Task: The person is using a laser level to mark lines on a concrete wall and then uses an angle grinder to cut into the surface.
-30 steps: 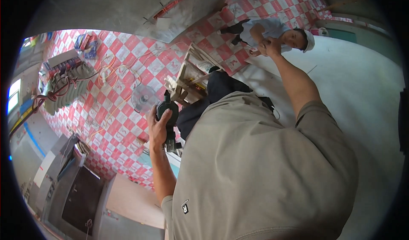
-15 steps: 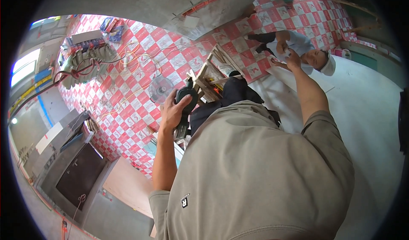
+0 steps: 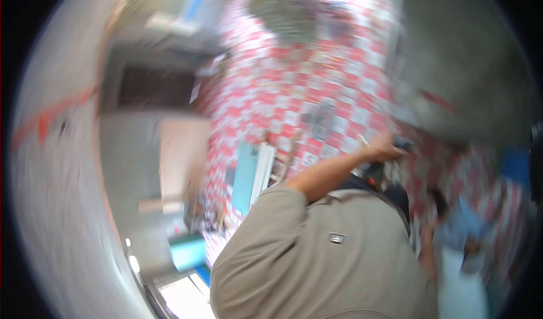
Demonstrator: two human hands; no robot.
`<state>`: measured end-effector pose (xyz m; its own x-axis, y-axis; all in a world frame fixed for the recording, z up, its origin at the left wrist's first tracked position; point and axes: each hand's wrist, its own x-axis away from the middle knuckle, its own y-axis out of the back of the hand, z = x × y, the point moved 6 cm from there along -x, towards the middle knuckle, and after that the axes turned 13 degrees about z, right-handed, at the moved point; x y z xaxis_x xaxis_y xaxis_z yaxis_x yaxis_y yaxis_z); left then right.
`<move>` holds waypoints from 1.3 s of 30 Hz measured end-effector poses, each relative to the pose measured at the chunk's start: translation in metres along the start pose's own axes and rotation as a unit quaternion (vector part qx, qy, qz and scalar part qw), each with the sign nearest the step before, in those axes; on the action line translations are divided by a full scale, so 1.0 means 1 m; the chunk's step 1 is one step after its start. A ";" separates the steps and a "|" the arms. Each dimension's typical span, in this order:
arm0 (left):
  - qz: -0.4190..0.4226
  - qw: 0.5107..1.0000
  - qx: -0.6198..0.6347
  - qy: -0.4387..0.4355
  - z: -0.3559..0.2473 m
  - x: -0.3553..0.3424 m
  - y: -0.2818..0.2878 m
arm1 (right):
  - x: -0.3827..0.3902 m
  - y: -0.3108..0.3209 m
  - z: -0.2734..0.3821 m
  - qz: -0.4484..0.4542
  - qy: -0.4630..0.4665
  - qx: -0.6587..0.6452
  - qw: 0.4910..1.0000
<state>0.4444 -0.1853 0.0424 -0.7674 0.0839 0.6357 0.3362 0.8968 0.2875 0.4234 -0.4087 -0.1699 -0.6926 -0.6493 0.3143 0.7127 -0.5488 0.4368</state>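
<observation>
My left hand (image 3: 384,148) is stretched out in front of me, closed round a dark handheld tool with a rounded body (image 3: 403,144); motion blur hides its exact kind. Low on the right, my right hand (image 3: 428,233) is smeared, and its fingers and anything in them cannot be made out. Close to it is a co-worker in a light blue top (image 3: 464,223), also blurred. A white board-like surface (image 3: 461,285) lies below that person.
Red-and-white checked sheeting (image 3: 271,87) covers the floor. Teal and white panels (image 3: 243,174) lie left of my arm, near a pinkish board (image 3: 182,160) by the wall. A round fan-like thing (image 3: 321,121) stands ahead. A grey slab-like surface (image 3: 469,64) fills the upper right.
My view has swung to the left, so the room appears shifted right and blurred. My left arm now reaches up and right across the picture, the dark tool still held. The co-worker appears lower.
</observation>
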 end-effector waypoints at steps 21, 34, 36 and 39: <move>-0.220 0.910 -0.172 -0.308 -0.170 0.127 0.108 | 0.010 0.054 -0.064 0.284 -0.127 -0.041 0.950; -0.237 0.830 -0.205 -0.462 -0.281 0.164 0.122 | 0.177 0.052 -0.169 -0.018 -0.410 -0.348 0.843; -0.235 0.807 -0.217 -0.496 -0.298 0.172 0.117 | 0.195 0.048 -0.177 -0.042 -0.402 -0.370 0.837; -0.255 0.783 -0.237 -0.515 -0.319 0.197 0.120 | 0.201 0.041 -0.169 -0.087 -0.417 -0.398 0.812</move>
<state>0.5081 -0.1994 0.4303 -0.8188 0.2915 -0.4945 -0.1808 0.6866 0.7042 0.3322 -0.6504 -0.2313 -0.3876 -0.1257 0.9132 0.2121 -0.9762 -0.0443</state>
